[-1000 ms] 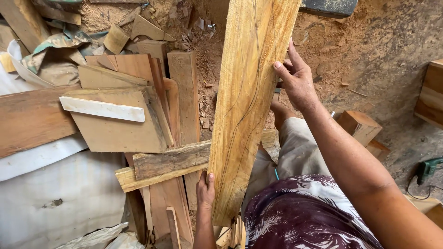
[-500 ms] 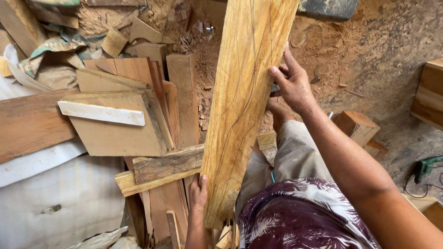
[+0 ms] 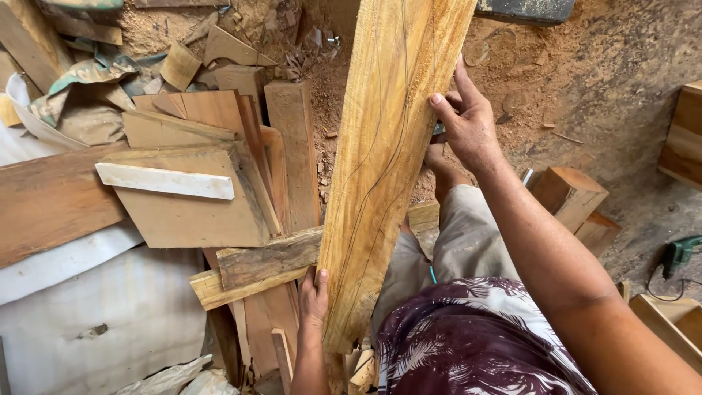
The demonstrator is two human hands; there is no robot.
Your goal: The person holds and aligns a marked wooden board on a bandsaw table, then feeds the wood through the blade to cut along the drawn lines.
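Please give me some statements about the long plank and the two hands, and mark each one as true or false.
1. The right hand grips the right edge of the long plank. True.
2. The left hand rests on the white strip. False: it holds the plank's left edge near its lower end; the strip lies apart on a flat board.
3. Dark curved lines are drawn along the plank's face. True.
4. The plank lies flat on the floor. False: both hands hold it up, above the wood offcuts.
5. A green power tool lies at the right edge of the view. True.
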